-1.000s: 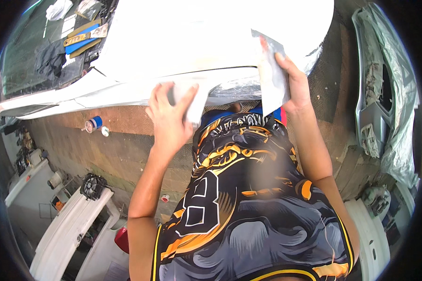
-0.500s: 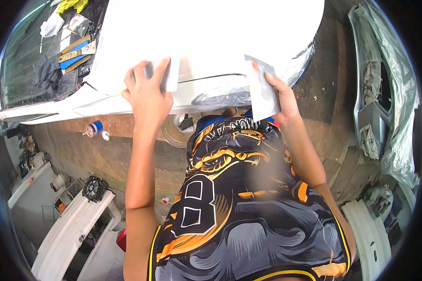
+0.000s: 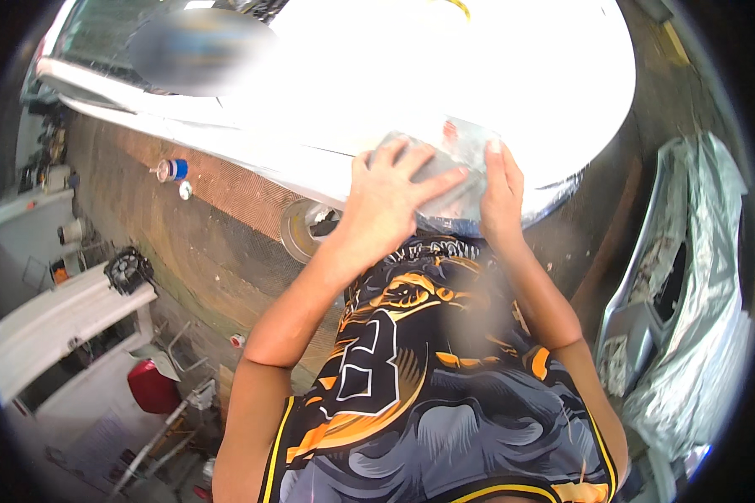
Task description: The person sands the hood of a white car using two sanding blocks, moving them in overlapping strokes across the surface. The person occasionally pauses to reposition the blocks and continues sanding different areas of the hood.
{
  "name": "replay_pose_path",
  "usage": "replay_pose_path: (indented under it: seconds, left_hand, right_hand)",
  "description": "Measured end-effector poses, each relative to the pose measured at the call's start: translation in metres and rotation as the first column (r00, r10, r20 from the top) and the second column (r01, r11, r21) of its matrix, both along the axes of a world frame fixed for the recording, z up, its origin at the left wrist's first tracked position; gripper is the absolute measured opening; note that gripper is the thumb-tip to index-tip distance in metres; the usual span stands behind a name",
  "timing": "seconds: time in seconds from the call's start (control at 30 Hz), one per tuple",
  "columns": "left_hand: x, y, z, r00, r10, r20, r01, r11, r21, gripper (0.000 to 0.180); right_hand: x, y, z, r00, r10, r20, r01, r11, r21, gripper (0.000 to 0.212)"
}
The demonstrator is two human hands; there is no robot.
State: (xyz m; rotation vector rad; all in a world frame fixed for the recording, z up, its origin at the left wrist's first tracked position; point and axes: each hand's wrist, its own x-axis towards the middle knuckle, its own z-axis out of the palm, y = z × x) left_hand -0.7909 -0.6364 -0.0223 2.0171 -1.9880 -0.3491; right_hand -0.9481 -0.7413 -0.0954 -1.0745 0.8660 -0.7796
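Note:
My left hand (image 3: 382, 201) is at the front corner of a white car (image 3: 478, 75), its fingers spread over a flat grey pad (image 3: 436, 168). Beside it, my right hand (image 3: 501, 197) pinches a thin silvery-grey sheet (image 3: 471, 138) with a red mark, thumb on top. Pad and sheet overlap between my hands, so I cannot tell exactly where one ends. Below them, the car's headlight (image 3: 554, 197) shows clear plastic film over it. Glare washes out most of the white panel.
A blue-labelled can (image 3: 174, 170) and a small lid (image 3: 185, 191) sit on the floor by the wheel (image 3: 296, 228). At right, a silver bumper (image 3: 633, 331) stands next to plastic sheeting (image 3: 705, 335). White body panels (image 3: 50, 323), a black fan (image 3: 128, 270) and a red lamp (image 3: 153, 386) lie left.
My left hand has moved right with the grey pad, off the fender area to the sheet in my right hand. The view has turned and shifted; the two hands are now together.

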Motion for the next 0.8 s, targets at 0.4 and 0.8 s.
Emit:
replay_pose_path:
  seconds: [0.4,0.8]
  left_hand:
    - [0.005,0.047,0.015,0.998,0.022,-0.063,-0.020,0.999,0.036,0.073]
    - [0.091,0.088,-0.024,0.981,0.112,0.158,-0.093,0.988,-0.121,0.075]
  right_hand:
    - [0.002,-0.061,0.019,0.964,-0.231,0.132,0.224,0.973,0.060,0.049]
    - [0.014,-0.006,0.054,0.985,-0.074,0.155,-0.006,0.885,0.465,0.062]
